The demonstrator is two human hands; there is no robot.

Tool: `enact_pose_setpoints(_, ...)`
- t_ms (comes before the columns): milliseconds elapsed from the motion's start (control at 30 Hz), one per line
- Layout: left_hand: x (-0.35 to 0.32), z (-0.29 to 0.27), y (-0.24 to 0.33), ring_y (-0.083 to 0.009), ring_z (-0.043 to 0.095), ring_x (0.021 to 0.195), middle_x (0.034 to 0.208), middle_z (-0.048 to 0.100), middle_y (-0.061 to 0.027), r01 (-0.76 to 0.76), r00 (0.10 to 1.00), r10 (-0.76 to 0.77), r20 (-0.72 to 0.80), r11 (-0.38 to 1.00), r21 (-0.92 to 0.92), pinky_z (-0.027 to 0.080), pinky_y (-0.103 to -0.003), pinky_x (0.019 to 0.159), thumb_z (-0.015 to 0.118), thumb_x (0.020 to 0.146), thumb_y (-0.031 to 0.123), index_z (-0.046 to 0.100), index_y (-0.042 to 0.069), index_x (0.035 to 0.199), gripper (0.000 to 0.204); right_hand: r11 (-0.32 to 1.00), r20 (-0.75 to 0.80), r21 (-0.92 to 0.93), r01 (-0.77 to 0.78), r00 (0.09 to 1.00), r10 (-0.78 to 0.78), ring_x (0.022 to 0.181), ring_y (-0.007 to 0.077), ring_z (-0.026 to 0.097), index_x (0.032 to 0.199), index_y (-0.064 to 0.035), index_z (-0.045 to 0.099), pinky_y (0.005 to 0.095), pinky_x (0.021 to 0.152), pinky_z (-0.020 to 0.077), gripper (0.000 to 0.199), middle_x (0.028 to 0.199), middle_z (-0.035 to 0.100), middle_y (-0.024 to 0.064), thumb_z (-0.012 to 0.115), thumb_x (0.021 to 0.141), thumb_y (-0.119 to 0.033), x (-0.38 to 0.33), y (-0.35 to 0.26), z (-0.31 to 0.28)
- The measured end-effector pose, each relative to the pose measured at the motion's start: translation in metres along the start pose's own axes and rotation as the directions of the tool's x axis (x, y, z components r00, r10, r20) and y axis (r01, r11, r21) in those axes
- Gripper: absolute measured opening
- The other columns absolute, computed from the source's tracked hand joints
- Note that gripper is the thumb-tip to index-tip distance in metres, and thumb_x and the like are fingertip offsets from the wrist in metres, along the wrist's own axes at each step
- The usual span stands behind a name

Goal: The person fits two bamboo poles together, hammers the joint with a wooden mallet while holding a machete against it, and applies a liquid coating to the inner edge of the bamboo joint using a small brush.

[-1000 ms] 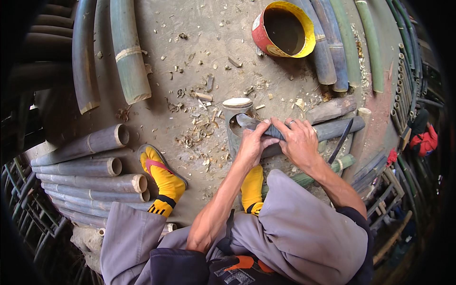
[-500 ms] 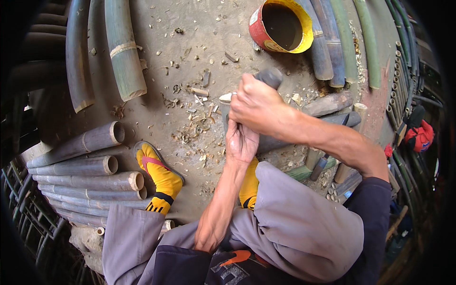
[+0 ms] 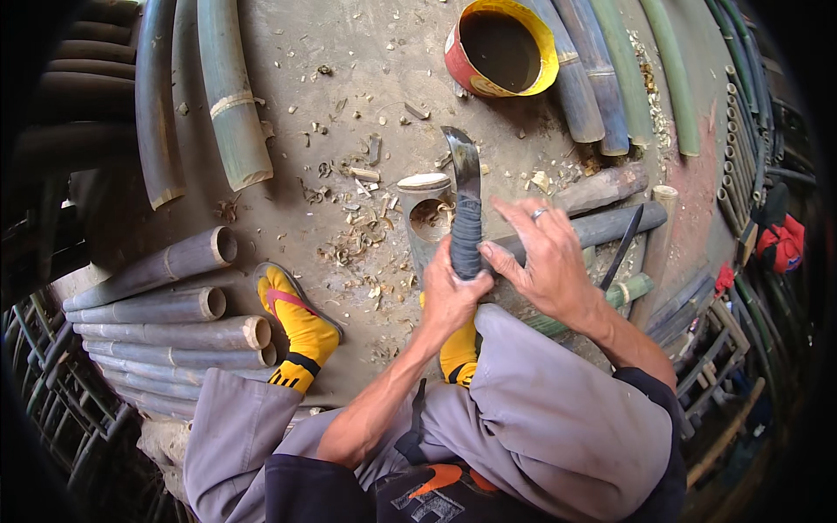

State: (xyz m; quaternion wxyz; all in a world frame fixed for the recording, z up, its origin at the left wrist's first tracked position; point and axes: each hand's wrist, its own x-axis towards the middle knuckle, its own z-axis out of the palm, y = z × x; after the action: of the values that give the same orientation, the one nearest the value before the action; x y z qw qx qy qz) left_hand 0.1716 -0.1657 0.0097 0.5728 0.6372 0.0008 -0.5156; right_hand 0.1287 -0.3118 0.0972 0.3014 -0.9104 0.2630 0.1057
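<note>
My left hand (image 3: 451, 292) grips the dark wrapped handle of a curved chopping knife (image 3: 464, 187), whose blade points away over a short cut bamboo section (image 3: 425, 213) standing on the ground. My right hand (image 3: 545, 257) rests beside the handle with fingers spread, touching it at the fingertips; a ring shows on one finger. My knees in grey trousers and my feet in yellow socks (image 3: 301, 327) frame the spot.
Bamboo poles lie stacked at the left (image 3: 166, 309), top left (image 3: 228, 96) and top right (image 3: 602, 70). A red and yellow bucket (image 3: 500, 50) stands at the top. A dark pole (image 3: 602, 228) and a thin blade (image 3: 621, 248) lie by my right hand. Wood chips litter the concrete.
The knife has come up from lying low across the bamboo to standing upright. My right hand has let go of the handle and opened; my left hand now holds it.
</note>
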Motion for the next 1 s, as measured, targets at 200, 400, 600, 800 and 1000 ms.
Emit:
enact_pose_setpoints(200, -0.022, -0.074, -0.001, -0.0325, 0.064, 0.067, 0.074, 0.063, -0.0181, -0.147, 0.981, 0.029, 0.193, 0.761, 0.632, 0.051, -0.039, 0.064, 0.071, 0.064, 0.017, 0.055, -0.001, 0.097, 0.041, 0.659, 0.351, -0.158, 0.735, 0.666, -0.658, 0.095, 0.0262, 0.057, 0.105, -0.0035, 0.055, 0.0438, 0.090, 0.0429, 0.031, 0.095, 0.060, 0.0131, 0.058, 0.078, -0.016, 0.014, -0.015, 0.055)
enact_pose_setpoints(400, -0.048, -0.091, -0.044, -0.0327, 0.065, 0.070, 0.076, 0.065, -0.0192, 0.059, 0.993, 0.012, -0.115, 0.804, 0.592, 0.051, -0.039, 0.065, 0.074, 0.063, 0.020, 0.059, 0.000, 0.090, 0.037, 0.621, 0.632, 0.167, 0.766, 0.399, -0.664, 0.084, 0.0310, 0.063, 0.104, -0.0087, 0.056, 0.0429, 0.074, 0.0477, 0.024, 0.080, 0.064, 0.0124, 0.054, 0.082, -0.017, 0.051, -0.017, 0.138)
enact_pose_setpoints(600, -0.004, -0.151, 0.003, -0.0364, 0.065, 0.068, 0.075, 0.066, -0.0182, 0.003, 0.998, 0.054, -0.035, 0.497, 0.868, 0.051, -0.042, 0.065, 0.072, 0.063, 0.016, 0.063, 0.006, 0.088, 0.028, 0.795, 0.504, 0.206, 0.570, 0.635, -0.586, 0.087, 0.0391, 0.062, 0.107, -0.0042, 0.053, 0.0484, 0.077, 0.0483, 0.024, 0.083, 0.062, 0.0190, 0.050, 0.085, -0.015, 0.078, -0.040, 0.144)
enact_pose_setpoints(800, 0.051, -0.160, 0.086, -0.0369, 0.063, 0.071, 0.075, 0.065, -0.0148, -0.256, 0.966, -0.008, 0.259, 0.114, 0.960, 0.051, -0.044, 0.065, 0.071, 0.058, 0.016, 0.063, 0.008, 0.087, 0.031, 0.894, 0.197, 0.296, 0.336, 0.895, -0.401, 0.093, 0.0371, 0.058, 0.111, -0.0025, 0.050, 0.0451, 0.083, 0.0473, 0.036, 0.088, 0.059, 0.0197, 0.060, 0.076, -0.003, 0.081, -0.042, 0.131)
enact_pose_setpoints(1000, 0.102, -0.115, 0.147, -0.0281, 0.067, 0.075, 0.073, 0.065, -0.0097, -0.565, 0.822, -0.089, 0.562, -0.241, 0.789, 0.053, -0.040, 0.063, 0.064, 0.058, 0.009, 0.062, 0.008, 0.078, 0.020, 0.870, -0.230, 0.417, 0.262, 0.957, -0.177, 0.093, 0.0349, 0.057, 0.112, 0.0006, 0.048, 0.0430, 0.086, 0.0464, 0.045, 0.091, 0.057, 0.0185, 0.066, 0.071, -0.002, 0.079, -0.028, 0.129)
